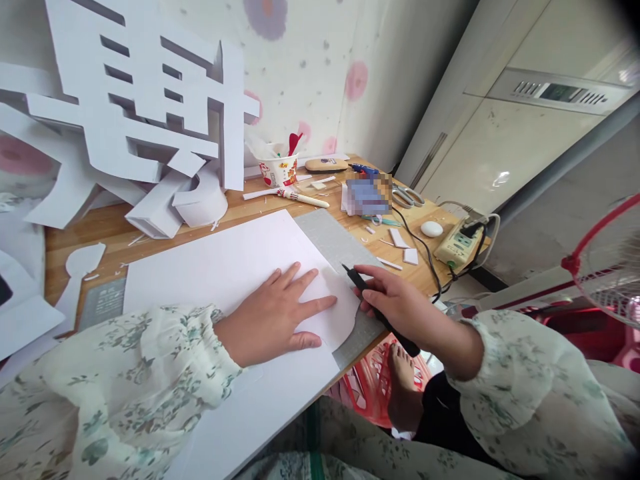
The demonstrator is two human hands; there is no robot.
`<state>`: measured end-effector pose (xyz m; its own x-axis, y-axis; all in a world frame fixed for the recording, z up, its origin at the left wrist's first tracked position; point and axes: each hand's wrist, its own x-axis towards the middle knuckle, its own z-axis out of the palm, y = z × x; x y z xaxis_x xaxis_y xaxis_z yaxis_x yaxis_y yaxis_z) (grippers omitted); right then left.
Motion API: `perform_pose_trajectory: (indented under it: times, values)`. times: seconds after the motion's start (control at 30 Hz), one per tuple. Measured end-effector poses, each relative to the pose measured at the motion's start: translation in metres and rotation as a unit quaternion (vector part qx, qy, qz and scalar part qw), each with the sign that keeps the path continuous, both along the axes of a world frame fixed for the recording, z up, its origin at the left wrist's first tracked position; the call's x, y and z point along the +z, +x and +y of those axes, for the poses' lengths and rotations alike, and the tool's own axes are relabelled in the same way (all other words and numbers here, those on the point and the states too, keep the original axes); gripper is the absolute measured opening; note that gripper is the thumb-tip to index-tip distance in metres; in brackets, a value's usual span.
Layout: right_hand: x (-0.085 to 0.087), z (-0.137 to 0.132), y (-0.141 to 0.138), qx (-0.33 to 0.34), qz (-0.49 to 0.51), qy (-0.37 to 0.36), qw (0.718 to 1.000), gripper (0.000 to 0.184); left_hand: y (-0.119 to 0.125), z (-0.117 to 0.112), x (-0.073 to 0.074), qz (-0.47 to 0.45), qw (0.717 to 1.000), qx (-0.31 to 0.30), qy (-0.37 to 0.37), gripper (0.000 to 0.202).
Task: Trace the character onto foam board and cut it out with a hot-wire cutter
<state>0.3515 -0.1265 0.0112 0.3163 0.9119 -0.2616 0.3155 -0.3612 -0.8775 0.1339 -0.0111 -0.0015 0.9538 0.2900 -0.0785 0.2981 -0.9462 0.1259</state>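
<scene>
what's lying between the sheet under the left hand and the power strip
In the head view, past the white sheet: the grey mat, white scraps, a black cord and a white egg-shaped object, then the power strip.

Bright, soft light; edges stretched. Behind white sheet [210, 270]: shadows in paper letter [100, 141] slots. Right of sheet: pixelated patch [369, 195], cabinet [477, 143] glare, dark corner.

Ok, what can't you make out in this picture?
All in the head view:
Mat: middle hidden under the white sheet.
Sheet: part covered by the left hand and sleeve.
Knife: mid-handle hidden by the right hand.
Blue item: pixelated, so unidentifiable.
Fan: cut off by the right edge.
</scene>
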Motion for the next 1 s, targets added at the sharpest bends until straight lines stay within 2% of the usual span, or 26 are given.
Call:
perform_pose_trajectory:
  times: [0.1,0.2,0.3,0.4,0.5,0.57,0.67,0.77,0.9,1.0]
  values:
    - [0.005,0.003,-0.002,-0.075,0.152,-0.026,0.985,0.051,0.0,0.001,-0.001,0.0,1.0,-0.002,-0.006,0.068]
    - [0.006,0.005,0.001,-0.095,0.201,-0.024,0.975,0.05,0.0,0.001,-0.002,-0.009,1.0,-0.004,-0.01,0.068]
    - [0.004,0.006,0.007,-0.045,0.154,-0.007,0.987,0.051,0.0,0.0,0.001,-0.006,1.0,-0.001,-0.006,0.067]
    - [0.005,0.007,0.013,0.0,0.092,0.039,0.995,0.052,0.001,0.001,0.004,0.005,1.0,0.004,-0.017,0.071]
    - [0.015,0.01,0.016,0.03,0.114,0.053,0.992,0.052,0.001,0.007,0.005,0.001,0.999,0.03,-0.024,0.074]
    - [0.023,0.016,0.016,0.042,0.141,0.053,0.988,0.042,-0.001,0.012,0.003,-0.013,0.998,0.051,-0.02,0.075]
    - [0.034,0.034,0.014,0.024,0.196,0.067,0.978,0.03,-0.003,0.018,-0.001,-0.032,0.997,0.067,-0.019,0.078]
    - [0.038,0.062,0.008,0.032,0.264,0.122,0.956,0.037,-0.004,0.019,-0.005,-0.045,0.996,0.069,-0.024,0.08]
    - [0.031,0.107,-0.006,0.029,0.299,0.244,0.922,0.044,-0.004,0.018,-0.009,-0.056,0.996,0.07,-0.027,0.082]
    - [0.019,0.139,-0.017,0.018,0.306,0.289,0.907,0.049,-0.004,0.018,-0.012,-0.067,0.995,0.071,-0.025,0.083]
